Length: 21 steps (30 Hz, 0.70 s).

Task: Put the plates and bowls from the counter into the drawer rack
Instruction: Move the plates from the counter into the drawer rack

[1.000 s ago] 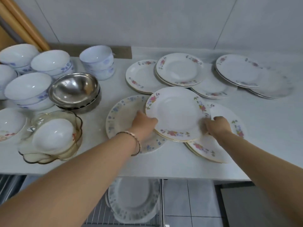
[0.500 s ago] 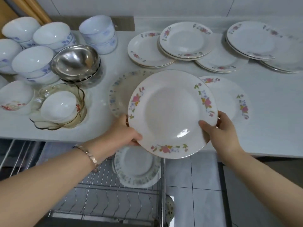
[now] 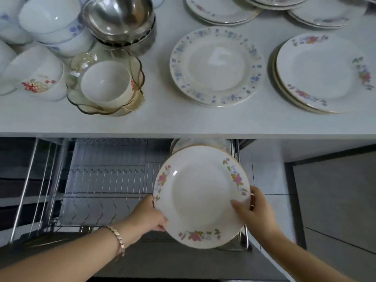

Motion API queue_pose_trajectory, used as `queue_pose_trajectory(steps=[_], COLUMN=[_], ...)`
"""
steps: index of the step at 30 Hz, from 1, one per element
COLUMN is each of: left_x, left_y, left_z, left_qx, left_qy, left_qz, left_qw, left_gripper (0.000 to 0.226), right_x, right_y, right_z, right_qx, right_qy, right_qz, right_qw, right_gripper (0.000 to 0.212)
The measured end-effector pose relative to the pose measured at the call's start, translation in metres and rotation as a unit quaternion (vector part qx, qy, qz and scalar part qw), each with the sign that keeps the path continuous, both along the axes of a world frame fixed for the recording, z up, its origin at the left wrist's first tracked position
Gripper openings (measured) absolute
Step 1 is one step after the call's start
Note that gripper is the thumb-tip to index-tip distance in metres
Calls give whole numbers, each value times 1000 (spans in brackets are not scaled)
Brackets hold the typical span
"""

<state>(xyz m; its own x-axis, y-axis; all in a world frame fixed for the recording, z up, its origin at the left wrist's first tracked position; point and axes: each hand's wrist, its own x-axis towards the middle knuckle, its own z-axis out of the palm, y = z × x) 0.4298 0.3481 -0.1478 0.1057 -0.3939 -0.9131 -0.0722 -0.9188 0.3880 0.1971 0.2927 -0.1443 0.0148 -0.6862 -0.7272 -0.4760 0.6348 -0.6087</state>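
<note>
Both hands hold a white plate with pink flowers (image 3: 201, 197) over the right end of the wire drawer rack (image 3: 105, 180). My left hand (image 3: 149, 215) grips its lower left rim; my right hand (image 3: 254, 212) grips its right rim with the thumb on the face. Behind it another plate (image 3: 200, 142) stands in the rack, mostly hidden. On the counter (image 3: 183, 121) lie a blue-flowered plate (image 3: 216, 66), a stack of pink-flowered plates (image 3: 325, 72) and more plates (image 3: 221, 11) further back.
At the counter's left sit white bowls (image 3: 48, 19), steel bowls (image 3: 120, 15), a red-patterned bowl (image 3: 34, 74) and an amber glass bowl (image 3: 130, 104) holding a white bowl (image 3: 105, 82). The rack's left slots hold nothing. Tiled floor (image 3: 272, 180) lies right of the drawer.
The plate has been carried down from above the counter edge into the open drawer, over the rack's right end. My view has tilted down with it.
</note>
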Motion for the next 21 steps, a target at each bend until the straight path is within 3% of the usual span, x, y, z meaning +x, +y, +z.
queue_pose_trajectory(steps=[7, 9, 15, 21], left_x=[32, 36, 39, 33], left_y=[-21, -33, -88, -122], left_z=[-71, -97, -157, -188], left_qx=[67, 81, 15, -33], left_qy=[-57, -74, -159, -245], left_qz=[-58, -68, -85, -93], left_qw=[994, 992, 983, 965], left_gripper=[27, 36, 33, 32], right_x=[44, 48, 64, 79], right_y=[12, 7, -25, -46], right_z=[-77, -102, -157, -195], right_qx=[80, 101, 101, 80], right_qy=[60, 82, 105, 136], right_qz=[-71, -91, -187, -308], right_qw=[992, 987, 971, 938], right_gripper=[34, 42, 53, 43])
